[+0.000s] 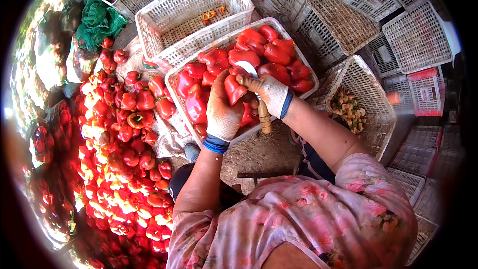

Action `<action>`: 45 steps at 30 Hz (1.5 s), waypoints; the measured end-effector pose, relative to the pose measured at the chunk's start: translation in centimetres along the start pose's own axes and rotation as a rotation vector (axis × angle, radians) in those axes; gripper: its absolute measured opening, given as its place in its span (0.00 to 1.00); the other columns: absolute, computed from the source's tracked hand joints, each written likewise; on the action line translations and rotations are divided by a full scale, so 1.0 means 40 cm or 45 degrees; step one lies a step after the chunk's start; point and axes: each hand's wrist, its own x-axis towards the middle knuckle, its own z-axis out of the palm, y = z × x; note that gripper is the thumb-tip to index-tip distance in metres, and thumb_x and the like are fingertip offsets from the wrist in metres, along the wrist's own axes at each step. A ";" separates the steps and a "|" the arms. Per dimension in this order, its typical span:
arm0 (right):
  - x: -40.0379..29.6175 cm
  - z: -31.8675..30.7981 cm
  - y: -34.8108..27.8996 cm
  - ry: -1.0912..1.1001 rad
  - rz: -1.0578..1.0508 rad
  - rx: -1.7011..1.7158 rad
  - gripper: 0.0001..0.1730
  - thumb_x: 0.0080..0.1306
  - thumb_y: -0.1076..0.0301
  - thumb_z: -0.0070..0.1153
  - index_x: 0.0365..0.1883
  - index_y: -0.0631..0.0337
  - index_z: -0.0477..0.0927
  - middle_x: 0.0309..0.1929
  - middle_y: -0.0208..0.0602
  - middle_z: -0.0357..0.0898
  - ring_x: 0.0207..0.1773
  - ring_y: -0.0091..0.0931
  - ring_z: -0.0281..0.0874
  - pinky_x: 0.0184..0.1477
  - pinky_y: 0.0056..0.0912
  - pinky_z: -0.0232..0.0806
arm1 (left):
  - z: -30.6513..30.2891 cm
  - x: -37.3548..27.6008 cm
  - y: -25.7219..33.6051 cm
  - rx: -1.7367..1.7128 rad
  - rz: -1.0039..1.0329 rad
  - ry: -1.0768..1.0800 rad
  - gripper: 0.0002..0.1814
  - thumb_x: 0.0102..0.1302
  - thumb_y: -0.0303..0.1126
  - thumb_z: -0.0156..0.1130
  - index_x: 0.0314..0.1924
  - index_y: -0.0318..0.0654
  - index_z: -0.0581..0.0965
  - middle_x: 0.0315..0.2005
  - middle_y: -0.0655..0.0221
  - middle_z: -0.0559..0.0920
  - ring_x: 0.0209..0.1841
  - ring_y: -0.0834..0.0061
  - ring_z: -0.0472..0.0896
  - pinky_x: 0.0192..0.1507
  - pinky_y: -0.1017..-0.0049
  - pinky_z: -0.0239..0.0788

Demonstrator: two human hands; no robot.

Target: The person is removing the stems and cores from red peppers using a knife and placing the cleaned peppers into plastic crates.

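Observation:
My left hand (226,108), in a stained knit glove with a blue cuff, holds a red bell pepper (234,89) over a white plastic crate (312,67) full of red peppers. Gloved as well, my right hand (269,91) has its thumb and fingers at the pepper's right side. That hand also holds a knife with a curved metal blade (248,68) and a wooden handle (264,117), which hangs below the palm. The fingers partly hide the pepper and the middle of the knife.
A large heap of red bell peppers (130,157) lies at the left, by a green mesh bag (98,22). Beyond the full crate stands another crate (149,41) with a few pepper pieces. At the right, a tilted crate (381,119) holds cut stem ends (349,110); stacked crates (340,18) stand behind.

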 end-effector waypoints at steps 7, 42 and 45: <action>-0.042 -0.013 -0.054 -0.211 -0.132 -0.097 0.29 0.64 0.38 0.65 0.33 0.58 0.80 0.15 0.25 0.69 0.13 0.17 0.65 0.15 0.23 0.60 | -0.047 0.023 0.056 -0.126 -0.021 -0.368 0.41 0.59 0.16 0.68 0.73 0.34 0.62 0.59 0.63 0.79 0.60 0.74 0.77 0.65 0.74 0.67; 0.069 -0.027 0.004 0.463 -0.649 -0.997 0.17 0.60 0.65 0.64 0.45 0.63 0.82 0.29 0.43 0.82 0.35 0.33 0.83 0.41 0.37 0.74 | -0.001 0.049 -0.122 0.382 0.322 0.269 0.26 0.56 0.09 0.59 0.55 0.34 0.77 0.45 0.67 0.84 0.47 0.73 0.82 0.45 0.72 0.81; 0.059 -0.022 -0.008 0.502 -0.673 -0.937 0.16 0.59 0.61 0.65 0.40 0.63 0.80 0.31 0.50 0.82 0.36 0.41 0.83 0.41 0.41 0.74 | 0.013 0.049 -0.087 0.090 0.123 0.251 0.24 0.54 0.17 0.68 0.53 0.36 0.78 0.44 0.63 0.85 0.44 0.70 0.83 0.46 0.71 0.76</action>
